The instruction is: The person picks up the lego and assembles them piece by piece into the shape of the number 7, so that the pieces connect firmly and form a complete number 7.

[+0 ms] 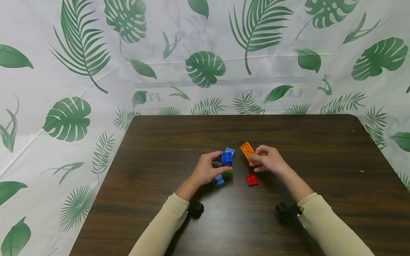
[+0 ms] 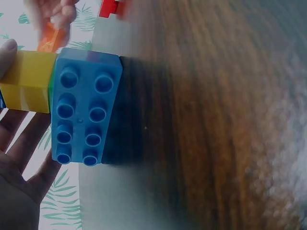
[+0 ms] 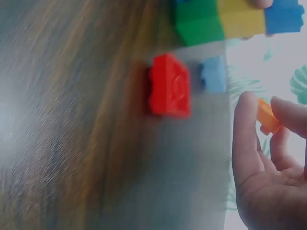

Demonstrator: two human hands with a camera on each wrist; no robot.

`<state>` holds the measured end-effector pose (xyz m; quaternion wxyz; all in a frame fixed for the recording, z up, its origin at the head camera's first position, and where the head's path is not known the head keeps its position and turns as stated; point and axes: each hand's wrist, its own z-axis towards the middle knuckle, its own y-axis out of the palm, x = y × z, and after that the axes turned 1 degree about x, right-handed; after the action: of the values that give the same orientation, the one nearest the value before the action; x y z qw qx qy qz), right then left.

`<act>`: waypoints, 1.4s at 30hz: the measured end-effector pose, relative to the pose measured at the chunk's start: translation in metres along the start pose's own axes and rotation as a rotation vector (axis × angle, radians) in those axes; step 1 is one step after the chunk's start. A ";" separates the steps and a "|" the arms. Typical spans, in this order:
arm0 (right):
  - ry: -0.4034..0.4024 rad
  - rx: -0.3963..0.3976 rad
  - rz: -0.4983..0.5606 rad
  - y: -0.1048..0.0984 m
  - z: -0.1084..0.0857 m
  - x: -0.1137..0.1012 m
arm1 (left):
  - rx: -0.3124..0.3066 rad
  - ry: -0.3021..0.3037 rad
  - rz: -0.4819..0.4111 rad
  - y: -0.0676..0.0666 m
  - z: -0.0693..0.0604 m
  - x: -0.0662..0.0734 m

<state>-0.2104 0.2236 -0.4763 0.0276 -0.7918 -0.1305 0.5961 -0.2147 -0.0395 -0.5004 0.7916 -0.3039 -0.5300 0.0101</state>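
One orange brick (image 1: 246, 149) in my head view slants lengthwise from far left to near right, pinched by the bent right hand (image 1: 270, 160); the left hand (image 1: 206, 168) grips the dark-blue brick (image 1: 227, 159). Left-wrist view: eight-stud brick (image 2: 81, 108) faces me. Right-wrist view: orange brick is above the table (image 3: 96, 120).

Red brick (image 1: 252, 179), light-blue brick (image 1: 230, 151) on table (image 1: 314, 140)

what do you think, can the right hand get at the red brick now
Probably yes: nothing visible lies between the right hand and the red brick, though the hand's grip on the orange brick may need releasing.
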 end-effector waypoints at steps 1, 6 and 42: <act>0.005 -0.010 0.024 0.001 -0.001 -0.003 | 0.002 0.000 -0.005 0.000 0.000 0.000; -0.036 -0.028 0.040 0.006 -0.005 -0.017 | 0.006 0.005 -0.012 0.000 0.001 0.001; -0.805 0.053 -0.520 0.058 -0.030 -0.053 | 0.025 0.083 -0.053 0.001 -0.001 -0.004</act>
<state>-0.1851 0.1589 -0.4297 0.1431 -0.4381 -0.3093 0.8318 -0.2154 -0.0403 -0.5048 0.8167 -0.2801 -0.5042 -0.0168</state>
